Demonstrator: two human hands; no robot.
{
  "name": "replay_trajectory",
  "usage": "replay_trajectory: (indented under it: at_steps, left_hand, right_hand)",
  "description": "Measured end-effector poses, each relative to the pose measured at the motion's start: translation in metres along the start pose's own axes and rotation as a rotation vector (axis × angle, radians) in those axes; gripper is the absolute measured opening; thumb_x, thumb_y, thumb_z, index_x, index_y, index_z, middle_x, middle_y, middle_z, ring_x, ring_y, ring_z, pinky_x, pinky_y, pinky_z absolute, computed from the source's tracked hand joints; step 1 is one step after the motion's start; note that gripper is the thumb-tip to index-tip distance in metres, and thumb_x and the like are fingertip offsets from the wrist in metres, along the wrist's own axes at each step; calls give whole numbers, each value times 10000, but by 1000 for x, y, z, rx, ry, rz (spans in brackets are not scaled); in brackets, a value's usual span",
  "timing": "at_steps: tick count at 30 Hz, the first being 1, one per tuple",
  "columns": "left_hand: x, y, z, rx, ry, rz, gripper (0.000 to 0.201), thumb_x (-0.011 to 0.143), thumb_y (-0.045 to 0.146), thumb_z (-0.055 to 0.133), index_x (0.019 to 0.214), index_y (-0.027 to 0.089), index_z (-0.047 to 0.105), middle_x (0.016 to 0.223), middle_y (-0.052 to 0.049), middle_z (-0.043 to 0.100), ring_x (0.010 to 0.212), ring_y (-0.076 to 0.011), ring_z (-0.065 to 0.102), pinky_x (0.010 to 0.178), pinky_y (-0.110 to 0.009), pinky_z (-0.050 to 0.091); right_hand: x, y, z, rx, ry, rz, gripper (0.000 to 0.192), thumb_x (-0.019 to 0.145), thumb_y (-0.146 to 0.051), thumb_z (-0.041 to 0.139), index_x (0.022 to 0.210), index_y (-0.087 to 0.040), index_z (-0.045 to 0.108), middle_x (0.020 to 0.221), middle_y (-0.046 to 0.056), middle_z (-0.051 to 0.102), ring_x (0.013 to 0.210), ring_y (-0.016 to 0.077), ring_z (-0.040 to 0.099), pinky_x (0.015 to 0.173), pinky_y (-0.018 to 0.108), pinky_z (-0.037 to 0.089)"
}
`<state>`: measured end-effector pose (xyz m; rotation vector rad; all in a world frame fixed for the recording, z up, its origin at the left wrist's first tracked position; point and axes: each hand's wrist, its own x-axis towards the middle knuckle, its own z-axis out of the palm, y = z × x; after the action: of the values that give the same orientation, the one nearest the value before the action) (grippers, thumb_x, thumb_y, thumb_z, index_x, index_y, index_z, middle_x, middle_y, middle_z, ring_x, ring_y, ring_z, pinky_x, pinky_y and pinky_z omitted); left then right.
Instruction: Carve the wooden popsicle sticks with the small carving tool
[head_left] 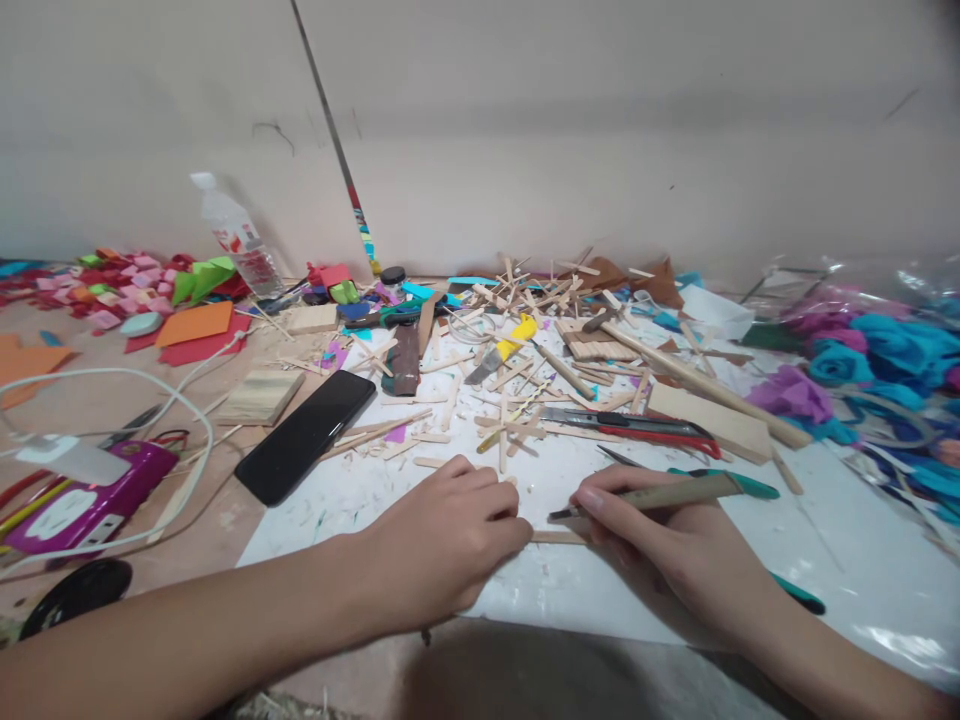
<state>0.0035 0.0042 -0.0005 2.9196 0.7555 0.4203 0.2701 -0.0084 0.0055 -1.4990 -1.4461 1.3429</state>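
A: Two hands low in the head view, both on the white sheet (675,590). Left hand (442,540) is palm down, fingers curled in, pressing the near end of a flat wooden stick (559,537). Knuckles cover that end, so I can't tell how much of the stick sits under it.

B: Right one?

A: Right hand (675,555) is closed around a craft knife (660,495) with a tan barrel and teal cap. Writing-style grip, thumb and forefinger near the front. The dark tip angles down and left, ending just above the stick, between the two hands. Contact with the wood: cannot tell.

B: Stick position?

A: Lying flat on the sheet, roughly crosswise, bridging the gap between the hands, near the front edge of the sheet.

B: What's around?

A: Black phone (306,436) face down, left of the left hand, half on the sheet. Red-handled cutter (637,427) just beyond the right hand. Yellow-handled cutter (504,352) further back in a scatter of stick offcuts (517,420). Long dowel (705,385) runs diagonally on the right. Plastic bottle (240,238) leans at the wall. Purple box (86,505) with white cable (135,385) far left. Blue and purple paper flowers (862,360) far right.
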Motion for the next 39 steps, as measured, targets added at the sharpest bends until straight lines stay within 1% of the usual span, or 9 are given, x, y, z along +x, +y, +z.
replay_trajectory:
  at_steps: [4,6,9,11,22,25,30,36,39]
  left_hand:
    - [0,0,-1,19,-13,3,149,1065,149,553,1062,188,696,1028,-40,666,895,-213,559,822,-395,360]
    - [0,0,-2,22,-13,3,155,1068,146,550,1060,187,699,1026,-41,673,893,-211,565,823,-390,365]
    - [1,1,-3,22,-15,2,172,1074,142,534,1053,187,699,1022,-43,682,892,-208,571,825,-385,372]
    - [1,1,-4,27,-23,5,173,1075,146,532,1048,188,697,1025,-43,685,891,-207,571,825,-385,374]
    - [1,1,-2,29,-10,2,166,1085,155,537,1087,190,699,1029,-44,689,875,-208,556,801,-391,357]
    - [1,0,-1,30,-3,2,154,1072,143,549,1076,193,695,1028,-44,693,873,-210,554,797,-394,358]
    - [1,0,-1,25,-14,3,133,1040,127,570,1073,193,681,1029,-42,690,862,-207,555,788,-394,365]
    - [0,1,-2,28,-24,0,121,1042,125,578,1068,192,675,1038,-41,688,849,-201,557,786,-387,368]
    - [0,1,-2,28,-12,3,129,1037,130,574,1071,192,682,1030,-35,677,852,-201,552,791,-387,361]
  right_hand:
    - [-1,-3,0,-22,3,37,455,916,-670,768,847,-220,779,544,-18,538,498,117,369,462,292,172]
    - [0,-3,-1,-34,11,16,462,910,-679,768,840,-223,784,580,-1,580,523,131,412,466,287,234]
    - [2,1,-4,-82,7,-51,498,900,-715,760,813,-225,791,688,49,675,621,183,536,527,304,380]
    - [3,3,-6,-114,9,-69,504,910,-727,746,819,-234,795,715,58,693,654,203,565,558,318,416]
    - [3,3,-3,-76,-4,-56,478,933,-692,741,828,-228,789,663,32,649,614,175,513,529,300,367]
    - [2,3,-3,-93,17,-78,474,937,-687,737,814,-232,794,732,51,690,662,191,551,552,304,396]
    - [2,4,-2,-93,16,-58,478,935,-704,741,830,-241,799,727,43,686,661,190,544,582,310,405]
    - [2,3,-1,-89,6,-56,496,932,-719,729,823,-240,792,684,42,665,628,195,530,542,312,392]
    - [2,3,-1,-92,25,-53,485,930,-702,738,825,-232,795,724,48,688,629,187,518,538,310,377]
